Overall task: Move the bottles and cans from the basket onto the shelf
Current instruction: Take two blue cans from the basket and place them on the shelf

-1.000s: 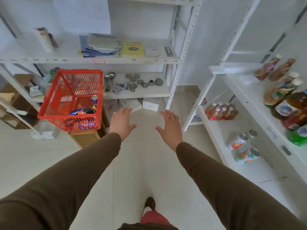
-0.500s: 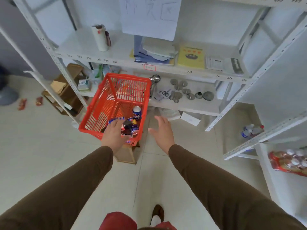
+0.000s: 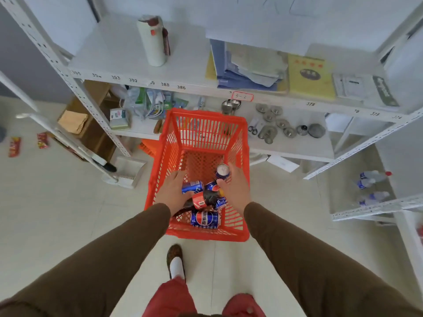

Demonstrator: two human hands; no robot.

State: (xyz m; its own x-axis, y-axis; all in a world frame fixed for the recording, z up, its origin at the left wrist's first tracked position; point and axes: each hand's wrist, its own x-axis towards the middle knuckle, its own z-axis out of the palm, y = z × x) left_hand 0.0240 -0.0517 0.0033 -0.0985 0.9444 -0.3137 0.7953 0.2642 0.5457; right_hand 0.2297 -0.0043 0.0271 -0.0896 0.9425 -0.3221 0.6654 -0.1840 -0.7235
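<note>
A red plastic basket (image 3: 207, 113) stands on the floor in front of me, below a white shelf unit. Inside lie several blue cans, one near the front wall (image 3: 204, 218), and a dark cola bottle with a red label (image 3: 204, 199) on its side. One can (image 3: 222, 171) stands upright. My left hand (image 3: 172, 193) reaches into the basket, fingers spread over a lying blue can (image 3: 193, 186) and the bottle's end. My right hand (image 3: 236, 188) is cupped beside the upright can, thumb under it, not closed.
The white shelf (image 3: 142, 67) ahead carries a flask, papers, metal parts and packets. Another shelf (image 3: 366, 210) to the right holds water bottles (image 3: 372, 177) low down. A dustpan (image 3: 127, 171) and cardboard boxes (image 3: 91, 131) sit to the left. My foot (image 3: 175, 261) is just behind the basket.
I have turned left from the right-hand shelf and stepped up to the basket. Both hands moved forward and down into it, from open in the air to resting among the cans.
</note>
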